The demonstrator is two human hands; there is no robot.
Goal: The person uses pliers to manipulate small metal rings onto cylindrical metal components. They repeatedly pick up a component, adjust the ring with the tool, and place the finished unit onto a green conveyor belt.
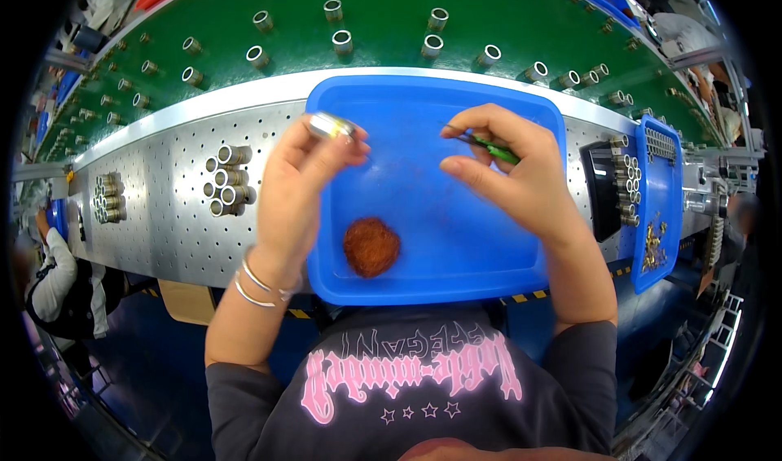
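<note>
My left hand (303,168) pinches a short shiny metal cylinder (330,125) between thumb and fingers, above the left rim of a blue plastic tray (432,278). Over the tray's right half, my right hand (517,168) holds a small green-handled tool (497,150) with a thin dark end, lying across the curled fingers. Its exact kind cannot be made out. The right thumb and index fingertip are apart. A round reddish-brown wad of fibrous or wiry stuff (371,248) sits in the tray's near left corner, touched by neither hand.
Left of the tray, metal sleeves (232,176) lie grouped on a perforated metal bench (163,192). Beyond runs a green belt (383,21) bearing many upright sleeves. At right are a black holder (601,190), more sleeves and a blue tray (643,274) with small brass-coloured parts.
</note>
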